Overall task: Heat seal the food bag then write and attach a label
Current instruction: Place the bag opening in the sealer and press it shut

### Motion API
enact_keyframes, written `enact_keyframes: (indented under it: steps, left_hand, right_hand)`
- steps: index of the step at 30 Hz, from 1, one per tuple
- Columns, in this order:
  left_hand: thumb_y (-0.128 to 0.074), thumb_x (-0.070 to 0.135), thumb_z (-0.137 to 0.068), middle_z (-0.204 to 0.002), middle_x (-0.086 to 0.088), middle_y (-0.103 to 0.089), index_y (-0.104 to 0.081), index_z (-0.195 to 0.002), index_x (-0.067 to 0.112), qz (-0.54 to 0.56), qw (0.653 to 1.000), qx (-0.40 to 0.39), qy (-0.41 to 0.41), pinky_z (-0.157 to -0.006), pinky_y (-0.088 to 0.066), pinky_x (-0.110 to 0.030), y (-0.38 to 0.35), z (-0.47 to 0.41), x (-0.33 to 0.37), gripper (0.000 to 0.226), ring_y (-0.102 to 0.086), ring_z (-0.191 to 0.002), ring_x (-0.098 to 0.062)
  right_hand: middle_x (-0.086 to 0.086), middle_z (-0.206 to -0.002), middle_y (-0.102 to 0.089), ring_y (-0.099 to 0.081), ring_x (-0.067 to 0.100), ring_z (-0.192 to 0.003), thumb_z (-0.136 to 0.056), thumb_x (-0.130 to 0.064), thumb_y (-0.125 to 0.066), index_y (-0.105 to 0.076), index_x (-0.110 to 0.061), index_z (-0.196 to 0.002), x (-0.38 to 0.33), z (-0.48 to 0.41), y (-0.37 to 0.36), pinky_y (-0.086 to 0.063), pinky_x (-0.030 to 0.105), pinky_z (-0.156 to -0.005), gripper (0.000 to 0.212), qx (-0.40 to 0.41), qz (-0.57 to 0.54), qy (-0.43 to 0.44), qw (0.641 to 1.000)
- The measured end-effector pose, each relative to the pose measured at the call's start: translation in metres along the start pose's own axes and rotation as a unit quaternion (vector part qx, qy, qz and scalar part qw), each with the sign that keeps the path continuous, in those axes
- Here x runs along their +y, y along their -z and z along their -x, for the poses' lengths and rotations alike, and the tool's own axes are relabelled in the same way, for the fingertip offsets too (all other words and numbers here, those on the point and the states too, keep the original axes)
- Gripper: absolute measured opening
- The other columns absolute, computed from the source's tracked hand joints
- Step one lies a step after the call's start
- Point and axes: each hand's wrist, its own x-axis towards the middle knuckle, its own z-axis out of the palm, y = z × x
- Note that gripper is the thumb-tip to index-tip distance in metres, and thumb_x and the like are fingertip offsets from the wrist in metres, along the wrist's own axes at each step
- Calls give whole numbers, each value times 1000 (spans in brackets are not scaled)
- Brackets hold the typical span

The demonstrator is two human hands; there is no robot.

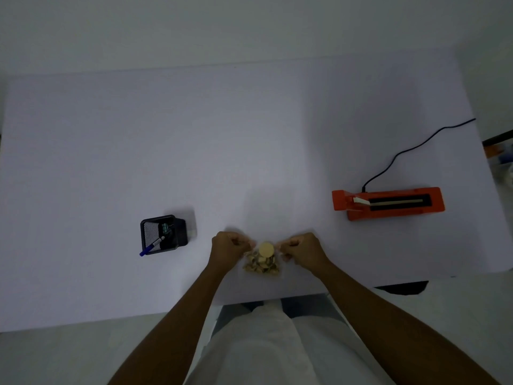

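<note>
Two hands at work: left hand (230,245) and right hand (302,250), fingers curled, each pinch an upper corner of the small clear plastic bag of pale biscuit pieces (262,262). It sits between them near the front edge of the white table (249,134). Bag looks light, thin and limp; film likely slippery, contents brittle. Best held by the unfilled top margin and pulled flat, not squeezed at the fill. Well apart to the right lies the orange heat sealer (388,202); to the left, the black mesh pen pot (163,236) with blue marker (152,247).
</note>
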Motion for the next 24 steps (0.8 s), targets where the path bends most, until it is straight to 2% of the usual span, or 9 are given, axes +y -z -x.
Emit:
enact_keyframes:
  steps: [3, 8, 11, 15, 20, 22, 24]
  left_hand:
    - [-83, 27, -71, -62, 1, -70, -75, -68, 10, -39, 999, 11, 7, -54, -52, -16, -2, -3, 3, 20, -65, -54, -5]
    - [-83, 34, -69, -63, 0, -71, -74, -68, 11, -110, 993, 17, 50, -52, -47, -16, -5, -5, 7, 25, -64, -53, -7]
    - [-84, 36, -67, -55, 2, -66, -72, -62, 12, -124, 989, 20, 77, -48, -42, -17, -5, -6, 11, 28, -58, -46, -4]
    - [-87, 39, -62, -54, 0, -66, -71, -60, 10, -121, 984, 17, 133, -49, -41, -20, -4, -10, 15, 33, -59, -47, -8]
    - [-88, 36, -61, -63, -1, -70, -73, -66, 11, -113, 978, 22, 175, -54, -47, -21, -7, -12, 20, 30, -65, -58, -11]
    - [-88, 36, -61, -65, 0, -70, -73, -68, 12, -111, 977, 29, 182, -57, -50, -23, -9, -12, 19, 30, -67, -62, -13]
    - [-88, 38, -61, -66, 0, -70, -72, -70, 12, -121, 975, 31, 183, -59, -50, -23, -11, -12, 19, 31, -68, -64, -14]
  right_hand:
    - [10, -61, -71, -67, 13, -49, -80, -20, -79, -75, 1, -74, -1, 1, -1, -52, 16, -51, 22, 9, 7, -12, 1000]
    - [6, -56, -68, -66, 11, -46, -78, -19, -81, -73, 6, -73, -1, 2, -2, -54, 19, -50, 27, 10, 12, -37, 999]
    - [2, -50, -66, -67, 12, -46, -76, -19, -83, -71, 5, -67, -1, 1, -1, -54, 20, -49, 29, 11, 17, -41, 999]
    - [5, -58, -71, -70, 15, -52, -77, -23, -82, -69, -6, -61, 1, -3, 0, -52, 18, -49, 26, 3, 21, -48, 999]
    - [12, -72, -75, -74, 21, -60, -80, -26, -80, -73, 0, -80, 5, -6, 6, -59, 25, -57, 27, -22, 2, -76, 997]
    - [11, -67, -74, -72, 20, -57, -79, -26, -80, -72, -1, -74, 5, -6, 5, -59, 27, -58, 26, -4, 36, -54, 998]
    - [6, -60, -66, -62, 15, -52, -80, -23, -78, -64, -6, -65, 5, -7, 3, -54, 28, -57, 26, 74, 95, 28, 992]
